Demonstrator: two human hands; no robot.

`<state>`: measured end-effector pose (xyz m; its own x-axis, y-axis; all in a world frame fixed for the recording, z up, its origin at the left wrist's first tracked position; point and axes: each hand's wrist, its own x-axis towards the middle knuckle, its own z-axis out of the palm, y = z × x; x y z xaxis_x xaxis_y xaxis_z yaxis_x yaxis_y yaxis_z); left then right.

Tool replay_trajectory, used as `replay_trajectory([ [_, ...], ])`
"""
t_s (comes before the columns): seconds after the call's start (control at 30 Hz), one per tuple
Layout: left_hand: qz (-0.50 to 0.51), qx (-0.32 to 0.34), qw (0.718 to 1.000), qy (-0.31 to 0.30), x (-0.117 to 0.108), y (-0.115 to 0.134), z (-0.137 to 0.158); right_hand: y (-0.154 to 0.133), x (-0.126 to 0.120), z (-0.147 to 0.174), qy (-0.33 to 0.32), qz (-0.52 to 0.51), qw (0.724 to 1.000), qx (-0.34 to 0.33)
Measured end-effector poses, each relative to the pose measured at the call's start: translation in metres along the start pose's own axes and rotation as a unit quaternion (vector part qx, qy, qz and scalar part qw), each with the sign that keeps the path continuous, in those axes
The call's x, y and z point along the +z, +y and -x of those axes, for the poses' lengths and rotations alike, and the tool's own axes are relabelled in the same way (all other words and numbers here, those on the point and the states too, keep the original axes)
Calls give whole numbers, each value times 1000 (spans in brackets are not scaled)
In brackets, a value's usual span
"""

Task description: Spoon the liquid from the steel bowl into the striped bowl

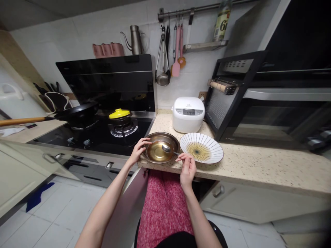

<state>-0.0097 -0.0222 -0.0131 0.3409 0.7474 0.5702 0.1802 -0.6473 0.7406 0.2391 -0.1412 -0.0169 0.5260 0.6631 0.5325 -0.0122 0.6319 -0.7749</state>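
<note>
Speckled countertop (258, 165) spread below. Pinched in the right hand (188, 168), a spoon (166, 148) pointed leftward and away, over the metal bowl (171, 138); the left hand (138, 151), grip unclear, touched the bowl's left rim. Just rightward sat a striped plate (215, 148).

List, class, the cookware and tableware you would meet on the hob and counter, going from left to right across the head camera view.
Black pan with a wooden handle → yellow-lidded pot → metal bowl → striped plate.
</note>
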Motion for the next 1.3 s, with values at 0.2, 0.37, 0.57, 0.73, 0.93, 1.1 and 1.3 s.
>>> replay_trajectory([
  [0.2, 2, 4, 1000, -2, 0, 1, -1, -13, -9, -10, 37, -8, 999, -14],
  [0.37, -6, 5, 1000, -2, -1, 1, -1, -23, -20, -21, 80, -7, 996, -44],
  [0.57, -4, 7, 1000, -3, -1, 2, -1, -29, -35, -31, 134, 22, 989, -62],
  [0.73, -5, 4, 1000, -2, 0, 3, -1, -30, -45, -36, 146, 64, 984, -80],
  [0.93, -2, 9, 1000, -2, -1, 2, -1, -30, -46, -35, 115, 127, 978, -122],
  [1.1, -11, 7, 1000, -7, -1, 3, -1, -24, -49, -34, 73, 171, 971, -151],
  [1.3, -4, 14, 1000, -3, -1, 1, -1, -16, -57, -38, -1, 254, 932, -260],
])
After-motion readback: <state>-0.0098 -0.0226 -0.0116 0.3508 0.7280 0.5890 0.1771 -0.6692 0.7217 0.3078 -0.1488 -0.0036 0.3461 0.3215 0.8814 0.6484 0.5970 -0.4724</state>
